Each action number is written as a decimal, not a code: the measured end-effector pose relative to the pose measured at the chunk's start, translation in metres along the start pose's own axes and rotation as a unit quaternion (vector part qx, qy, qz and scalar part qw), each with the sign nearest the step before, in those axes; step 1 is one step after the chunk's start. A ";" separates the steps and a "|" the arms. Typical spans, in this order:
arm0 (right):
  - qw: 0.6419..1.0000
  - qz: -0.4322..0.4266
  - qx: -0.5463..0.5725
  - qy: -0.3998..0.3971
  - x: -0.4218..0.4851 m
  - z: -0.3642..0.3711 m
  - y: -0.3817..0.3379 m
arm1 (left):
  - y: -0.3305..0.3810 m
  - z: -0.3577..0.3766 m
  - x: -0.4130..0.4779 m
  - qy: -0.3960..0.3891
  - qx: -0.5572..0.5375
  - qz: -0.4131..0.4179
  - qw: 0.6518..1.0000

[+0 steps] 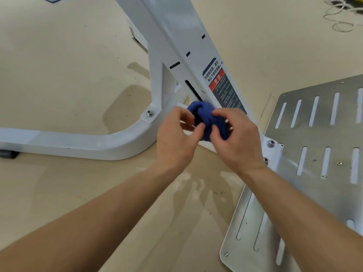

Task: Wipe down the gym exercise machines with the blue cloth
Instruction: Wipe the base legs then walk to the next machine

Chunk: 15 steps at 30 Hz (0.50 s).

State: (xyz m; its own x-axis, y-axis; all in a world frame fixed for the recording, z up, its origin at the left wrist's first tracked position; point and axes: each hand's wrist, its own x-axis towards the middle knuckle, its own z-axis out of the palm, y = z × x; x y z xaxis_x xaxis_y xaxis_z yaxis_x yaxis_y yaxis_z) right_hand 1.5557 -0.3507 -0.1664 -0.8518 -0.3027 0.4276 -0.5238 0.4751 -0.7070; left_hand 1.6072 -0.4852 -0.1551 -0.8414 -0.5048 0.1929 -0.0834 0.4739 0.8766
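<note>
Cloth (204, 118), blue, bunched, pinched by curled fingers (197, 128) of left hand (174, 142) and right hand (237, 142), over white machine frame (98, 142), touching warning label (224, 87); slotted metal plate (314, 154) right, on floor (59, 65).

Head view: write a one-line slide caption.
Left hand and right hand pinch a blue cloth by the white machine frame, near a slotted metal plate.

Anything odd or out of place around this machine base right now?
No damage shows on the white frame. The floor has darker patches beside it and pale smears nearer the viewer. A loose white cord lies tangled at top right.
</note>
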 end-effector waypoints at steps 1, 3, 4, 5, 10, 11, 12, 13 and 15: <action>1.000 -0.011 0.000 0.005 0.008 -0.002 -0.004 | 0.003 -0.001 0.006 0.013 -0.024 -0.026 0.999; 0.999 -0.027 0.007 0.016 0.026 -0.006 -0.015 | 0.014 -0.005 0.017 0.021 -0.073 -0.062 0.995; 0.999 -0.037 0.010 0.023 0.035 -0.007 -0.018 | 0.018 -0.006 0.021 0.025 -0.085 -0.064 0.994; 0.998 -0.048 0.008 0.032 0.042 -0.008 -0.020 | 0.020 -0.007 0.024 0.029 -0.090 -0.063 0.994; 0.997 -0.062 -0.028 0.043 0.040 -0.008 -0.007 | 0.011 -0.003 0.028 0.009 -0.060 -0.057 0.997; 0.997 -0.051 -0.031 0.041 0.035 -0.010 0.000 | 0.007 0.002 0.025 -0.010 -0.051 -0.054 0.997; 0.998 -0.037 -0.033 0.037 0.029 -0.013 0.008 | 0.005 0.008 0.021 -0.032 -0.041 -0.052 0.997; 0.999 -0.021 -0.035 0.029 0.022 -0.016 0.015 | 0.001 0.015 0.015 -0.055 -0.029 -0.051 0.997; 0.999 0.015 -0.049 0.015 0.007 -0.021 0.031 | -0.001 0.029 0.006 -0.084 -0.015 -0.058 0.995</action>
State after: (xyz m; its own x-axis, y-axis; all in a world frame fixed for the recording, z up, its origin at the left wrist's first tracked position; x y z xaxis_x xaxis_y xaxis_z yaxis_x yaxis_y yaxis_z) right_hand 1.5330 -0.3208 -0.1732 -0.8659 -0.2633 0.4252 -0.4959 0.5630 -0.6612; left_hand 1.5866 -0.4676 -0.1678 -0.9049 -0.4255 0.0143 -0.1717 0.3955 0.9023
